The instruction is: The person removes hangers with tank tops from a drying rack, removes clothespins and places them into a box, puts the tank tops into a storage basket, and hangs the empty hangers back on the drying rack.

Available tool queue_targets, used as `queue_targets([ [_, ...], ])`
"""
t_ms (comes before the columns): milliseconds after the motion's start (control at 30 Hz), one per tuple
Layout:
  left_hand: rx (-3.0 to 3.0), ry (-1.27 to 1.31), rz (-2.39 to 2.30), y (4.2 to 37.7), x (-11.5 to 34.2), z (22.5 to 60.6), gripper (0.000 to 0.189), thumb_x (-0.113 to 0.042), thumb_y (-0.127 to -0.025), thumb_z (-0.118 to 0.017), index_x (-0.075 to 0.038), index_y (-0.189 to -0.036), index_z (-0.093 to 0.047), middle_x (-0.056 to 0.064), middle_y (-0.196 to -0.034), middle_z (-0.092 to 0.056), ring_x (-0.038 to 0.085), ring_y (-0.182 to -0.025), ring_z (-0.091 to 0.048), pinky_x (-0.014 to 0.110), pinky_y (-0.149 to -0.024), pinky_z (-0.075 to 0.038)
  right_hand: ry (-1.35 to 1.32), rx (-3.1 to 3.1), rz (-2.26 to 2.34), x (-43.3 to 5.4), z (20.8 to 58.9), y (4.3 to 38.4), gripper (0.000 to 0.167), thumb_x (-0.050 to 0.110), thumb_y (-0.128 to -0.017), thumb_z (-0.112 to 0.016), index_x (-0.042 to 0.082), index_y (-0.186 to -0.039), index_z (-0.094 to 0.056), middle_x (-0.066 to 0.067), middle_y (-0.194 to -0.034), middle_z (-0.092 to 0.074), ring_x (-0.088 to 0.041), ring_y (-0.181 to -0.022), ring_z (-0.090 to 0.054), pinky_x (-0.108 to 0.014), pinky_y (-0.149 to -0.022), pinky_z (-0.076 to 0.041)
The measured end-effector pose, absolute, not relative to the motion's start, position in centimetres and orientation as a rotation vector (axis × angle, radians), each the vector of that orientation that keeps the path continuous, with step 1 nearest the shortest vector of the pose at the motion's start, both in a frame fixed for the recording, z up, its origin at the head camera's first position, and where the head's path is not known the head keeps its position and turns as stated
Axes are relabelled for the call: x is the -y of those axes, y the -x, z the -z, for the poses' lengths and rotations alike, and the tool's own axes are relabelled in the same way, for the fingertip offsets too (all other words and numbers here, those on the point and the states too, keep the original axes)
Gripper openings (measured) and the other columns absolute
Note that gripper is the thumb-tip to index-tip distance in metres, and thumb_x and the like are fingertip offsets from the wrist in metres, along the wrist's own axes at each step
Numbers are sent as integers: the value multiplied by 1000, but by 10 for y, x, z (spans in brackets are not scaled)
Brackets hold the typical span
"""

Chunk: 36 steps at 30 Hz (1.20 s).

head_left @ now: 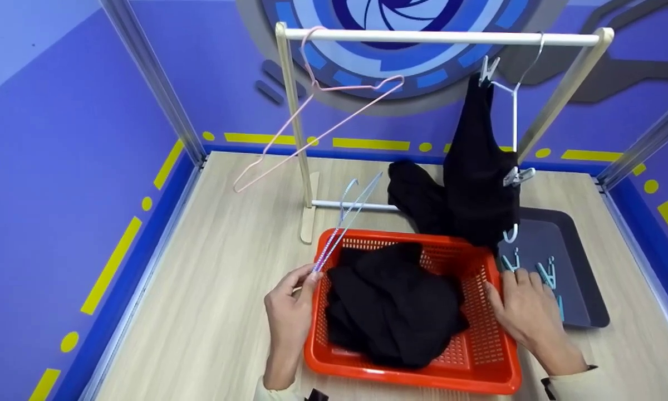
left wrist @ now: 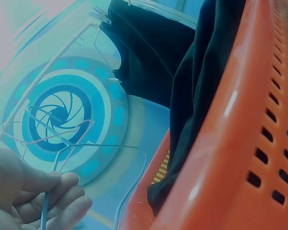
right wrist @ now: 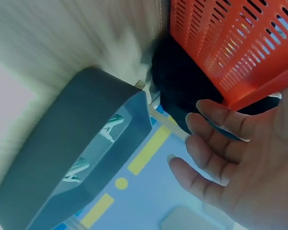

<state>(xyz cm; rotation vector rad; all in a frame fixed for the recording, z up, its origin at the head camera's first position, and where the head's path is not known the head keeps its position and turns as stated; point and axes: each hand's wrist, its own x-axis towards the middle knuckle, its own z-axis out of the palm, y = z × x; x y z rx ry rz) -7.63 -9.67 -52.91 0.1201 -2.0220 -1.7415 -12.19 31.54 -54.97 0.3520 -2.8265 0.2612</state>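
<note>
My left hand [head_left: 292, 303] pinches a thin blue-purple clothes hanger [head_left: 348, 217] near the left rim of the red basket. In the left wrist view the hanger's wire [left wrist: 67, 143] passes between the thumb and fingers. Crumpled black cloth [head_left: 395, 301] lies in the basket [head_left: 412, 381]. At the basket's right rim is my right hand [head_left: 529, 309], its fingers relaxed and holding nothing; whether they touch the rim is hard to tell. In the right wrist view those fingers [right wrist: 209, 153] are spread beside the basket's wall.
A rack [head_left: 440, 37] carries a pink hanger [head_left: 334, 131] at left. On its right, a white hanger [head_left: 515, 117] holds a black garment [head_left: 479, 184] with clips, its lower part reaching the basket's back edge. Teal clips [head_left: 546, 273] lie in a dark tray [head_left: 584, 284].
</note>
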Motion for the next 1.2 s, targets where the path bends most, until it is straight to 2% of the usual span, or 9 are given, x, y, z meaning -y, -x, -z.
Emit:
queue_targets([
  [167,2006,-57,1705,79,96,528,14,2,-98,-75,1,-111,-80,7,-97,-79,31,-87,-77,23,-75,-61,-385,2812,-222,-316,550,125,33,27,-102,-62,-3,-91,-54,-23,-88,-56,-48,-84,-54,-63,-68,-44],
  [433,2012,-35,1644,86,100,519,14,2,-97,-75,1,-111,-80,7,-95,-79,23,-87,-76,22,-77,-60,-375,2817,-254,-317,552,125,31,25,-102,-60,-1,-89,-51,-23,-87,-56,-47,-82,-54,-62,-68,-44],
  [733,1975,12,1639,100,105,502,15,2,-97,-76,3,-111,-80,9,-98,-80,29,-87,-77,25,-76,-61,-389,2801,-265,-318,555,125,29,22,-103,-57,0,-86,-49,-19,-82,-52,-43,-75,-51,-60,-63,-43],
  [833,1971,27,1636,103,107,496,15,1,-97,-76,3,-111,-80,8,-98,-80,27,-87,-77,29,-77,-62,-382,2809,-268,-318,555,125,29,22,-104,-56,0,-86,-49,-18,-82,-52,-42,-75,-51,-59,-63,-43],
  [1200,1973,38,1643,120,112,474,14,0,-98,-76,2,-111,-80,7,-97,-80,22,-87,-77,26,-78,-62,-385,2789,-277,-318,557,126,27,21,-101,-57,0,-86,-50,-19,-81,-52,-43,-76,-52,-59,-66,-43],
])
